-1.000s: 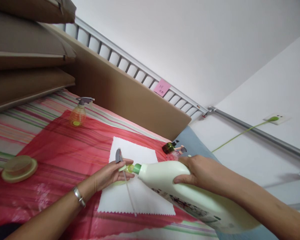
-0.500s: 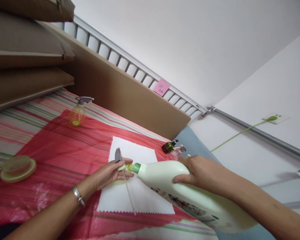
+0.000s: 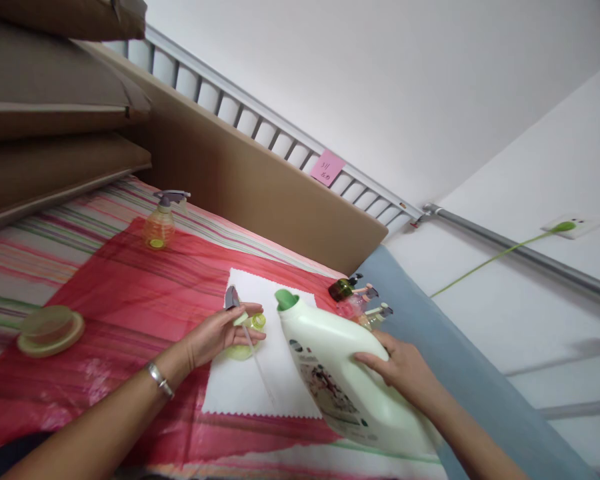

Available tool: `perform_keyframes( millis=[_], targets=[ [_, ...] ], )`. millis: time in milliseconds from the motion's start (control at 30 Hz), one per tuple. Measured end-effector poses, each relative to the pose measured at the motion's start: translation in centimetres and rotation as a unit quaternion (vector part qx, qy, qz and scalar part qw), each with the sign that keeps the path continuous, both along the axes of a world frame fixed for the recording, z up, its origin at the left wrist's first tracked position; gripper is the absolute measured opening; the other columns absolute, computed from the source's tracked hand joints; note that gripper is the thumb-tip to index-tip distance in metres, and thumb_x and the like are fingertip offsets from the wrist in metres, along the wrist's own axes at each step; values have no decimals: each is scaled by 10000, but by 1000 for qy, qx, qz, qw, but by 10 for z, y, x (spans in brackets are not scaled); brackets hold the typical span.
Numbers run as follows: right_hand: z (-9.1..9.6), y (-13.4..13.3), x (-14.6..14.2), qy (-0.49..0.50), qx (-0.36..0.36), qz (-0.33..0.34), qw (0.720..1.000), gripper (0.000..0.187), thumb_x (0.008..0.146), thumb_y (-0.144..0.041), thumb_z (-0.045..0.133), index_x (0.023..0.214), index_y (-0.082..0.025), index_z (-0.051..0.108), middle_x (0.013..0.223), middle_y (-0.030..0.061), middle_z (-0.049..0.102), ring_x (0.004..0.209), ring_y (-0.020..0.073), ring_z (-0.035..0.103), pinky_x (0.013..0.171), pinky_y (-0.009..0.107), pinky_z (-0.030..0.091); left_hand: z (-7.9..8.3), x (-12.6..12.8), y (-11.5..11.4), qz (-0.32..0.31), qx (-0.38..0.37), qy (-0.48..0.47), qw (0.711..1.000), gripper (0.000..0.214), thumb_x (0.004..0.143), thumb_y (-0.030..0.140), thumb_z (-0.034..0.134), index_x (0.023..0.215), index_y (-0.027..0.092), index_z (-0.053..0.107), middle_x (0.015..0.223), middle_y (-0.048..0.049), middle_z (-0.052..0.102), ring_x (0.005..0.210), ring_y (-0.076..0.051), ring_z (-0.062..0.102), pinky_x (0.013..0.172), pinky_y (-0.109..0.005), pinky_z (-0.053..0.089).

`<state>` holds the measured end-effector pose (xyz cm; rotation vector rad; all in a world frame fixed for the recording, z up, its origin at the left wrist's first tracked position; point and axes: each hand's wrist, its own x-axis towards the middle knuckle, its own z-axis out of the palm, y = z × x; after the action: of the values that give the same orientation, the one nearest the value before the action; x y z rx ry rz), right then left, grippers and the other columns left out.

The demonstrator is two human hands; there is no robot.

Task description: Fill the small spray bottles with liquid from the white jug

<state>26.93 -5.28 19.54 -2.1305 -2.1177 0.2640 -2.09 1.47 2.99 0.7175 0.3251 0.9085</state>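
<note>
My right hand (image 3: 405, 370) grips the handle of a large pale green detergent jug (image 3: 350, 380), tilted with its green spout up and to the left. Between thumb and forefinger, my left hand (image 3: 225, 337) pinches a pump head (image 3: 233, 300) with a grey nozzle and a long clear dip tube hanging down. The other fingers of that hand curve around the neck of a small yellow-green bottle (image 3: 258, 323), whose mouth is uncovered. White scalloped-edge paper (image 3: 290, 393) lies beneath the bottle. The jug's spout is apart from the bottle mouth.
A spray bottle (image 3: 159, 227) stands at the back left, and a round lidded container (image 3: 50, 331) lies at the left. Several pump bottles (image 3: 343, 288) sit beyond the jug. A brown board (image 3: 250, 173) and stacked boxes (image 3: 55, 113) border the red sheet (image 3: 145, 307).
My right hand has drawn the jug back from the small bottle and tipped its spout upward. The bottle's mouth now shows. My left hand has stayed nearly in place.
</note>
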Motion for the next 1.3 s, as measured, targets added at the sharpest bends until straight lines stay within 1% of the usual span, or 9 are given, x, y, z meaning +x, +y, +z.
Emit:
perform_keyframes(
  millis=[100,167,267,433,600,800,1033,1167,1300],
  targets=[
    [-13,8,7,58,57,-47,996,341,711,-535,539,743,-206,622,503,-23,591,505,193,550,565,291,412,-1,0,1,4,4,3,1000,381,855,377,465,1132,136,564,1313,-174,457,929,-273,642,753,-327,490],
    [-26,18,7,126,125,-70,982,317,681,-518,576,632,-205,580,441,-43,521,471,171,499,545,280,387,-1,0,1,7,3,3,1000,388,851,379,470,1140,136,563,1328,-177,443,915,-269,647,739,-327,497],
    [-50,42,2,223,221,-113,943,356,660,-527,602,556,-201,508,444,-42,493,471,157,468,518,266,367,0,-1,1,5,4,12,1000,387,854,376,464,1149,146,562,1353,-170,422,900,-266,651,747,-340,501],
    [-95,93,-19,297,299,-169,891,401,698,-587,530,681,-187,500,560,-20,533,530,155,503,534,256,401,8,-7,3,16,7,31,999,373,865,365,433,1157,169,558,1414,-144,354,865,-247,663,765,-350,506],
    [-130,133,-42,342,337,-203,854,407,688,-584,542,764,-188,488,683,10,580,607,160,527,583,258,426,26,-33,12,49,22,2,999,383,872,348,398,1166,157,552,1402,-140,383,850,-266,665,789,-397,497],
    [-162,145,-42,374,318,-203,847,395,725,-553,509,858,-181,490,726,25,592,643,178,556,636,289,452,39,-65,24,138,25,-66,988,382,862,356,383,1132,168,578,1300,-122,515,922,-304,641,869,-491,447],
    [-161,137,-27,369,267,-151,878,407,681,-508,585,897,-166,542,791,54,647,759,220,598,726,326,453,40,-61,25,170,6,-71,983,334,860,305,394,1057,142,608,1189,-128,601,893,-288,649,828,-444,479],
    [-147,125,-25,366,255,-120,887,463,668,-478,614,983,-146,538,949,116,653,878,255,602,762,355,461,40,-59,22,176,3,-64,982,333,871,296,371,1039,139,612,1150,-122,623,893,-282,648,835,-434,483],
    [-125,99,-23,363,293,-100,879,533,738,-438,562,1162,-142,432,1203,167,532,1066,232,532,876,347,423,44,-56,18,229,32,-59,971,287,865,266,402,1020,150,614,1116,-98,643,868,-251,652,807,-386,502]
  ],
)
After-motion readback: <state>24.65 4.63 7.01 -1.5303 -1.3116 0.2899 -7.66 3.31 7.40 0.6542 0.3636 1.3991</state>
